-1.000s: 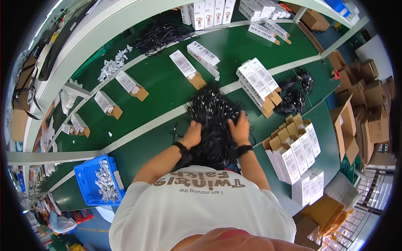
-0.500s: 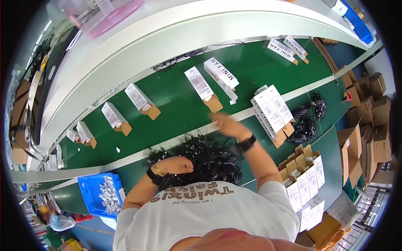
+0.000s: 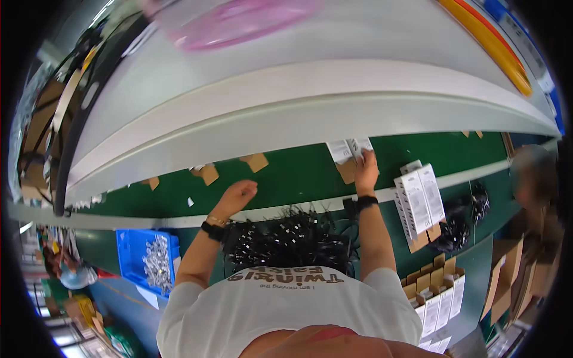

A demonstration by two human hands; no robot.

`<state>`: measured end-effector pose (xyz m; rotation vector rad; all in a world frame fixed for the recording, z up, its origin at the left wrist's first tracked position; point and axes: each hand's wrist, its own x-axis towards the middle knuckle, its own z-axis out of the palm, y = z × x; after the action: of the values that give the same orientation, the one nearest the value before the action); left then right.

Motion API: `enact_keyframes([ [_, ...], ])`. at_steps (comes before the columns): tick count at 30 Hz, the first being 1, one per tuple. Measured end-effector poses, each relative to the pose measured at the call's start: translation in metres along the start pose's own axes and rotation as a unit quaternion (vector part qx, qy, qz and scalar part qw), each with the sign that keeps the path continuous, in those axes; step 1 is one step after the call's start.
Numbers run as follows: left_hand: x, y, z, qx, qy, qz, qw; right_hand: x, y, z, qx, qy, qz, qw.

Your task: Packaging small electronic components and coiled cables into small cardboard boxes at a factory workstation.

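Observation:
My right hand point(image 3: 367, 171) reaches over the green conveyor belt point(image 3: 304, 173), its fingers closed on a slim white box point(image 3: 362, 144). Beside that one lies another white box point(image 3: 339, 149) with a brown cardboard flap open toward me. My left hand point(image 3: 235, 198) hovers at the belt's near edge, fingers curled in, with nothing visible in them. Between my forearms, a heap of black cords or straps point(image 3: 286, 243) lies close to my body. The far ends of the boxes are hidden under the shelf edge.
A pale shelf point(image 3: 298, 113) overhangs the belt. More flapped boxes point(image 3: 206, 173) line it on the left. A blue bin point(image 3: 124, 253) of small shiny pieces stands left; stacked white boxes point(image 3: 425, 197), black cords point(image 3: 453, 227) and upright open boxes point(image 3: 440, 304) are right. Another person point(image 3: 71, 271) is at far left.
My right hand has moved forward onto a white box on the belt. My left hand has lifted from the black heap toward the belt. The view has shifted, and the shelf covers more.

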<state>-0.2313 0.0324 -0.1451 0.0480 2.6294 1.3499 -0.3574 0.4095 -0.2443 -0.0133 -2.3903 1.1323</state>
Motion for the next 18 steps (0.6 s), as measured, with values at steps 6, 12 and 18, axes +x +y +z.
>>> enact_keyframes([
  [6,0.075,-0.008,-0.003,0.398,0.152,0.135,0.895,-0.039,-0.014,0.012,-0.048,-0.02,-0.033,0.998],
  [12,0.137,-0.019,0.012,0.198,0.097,0.012,0.975,-0.009,-0.021,0.008,-0.058,-0.032,0.192,0.979],
  [18,0.106,0.001,-0.035,0.355,0.203,0.087,0.908,-0.011,-0.028,-0.045,-0.175,-0.041,-0.014,0.984],
])
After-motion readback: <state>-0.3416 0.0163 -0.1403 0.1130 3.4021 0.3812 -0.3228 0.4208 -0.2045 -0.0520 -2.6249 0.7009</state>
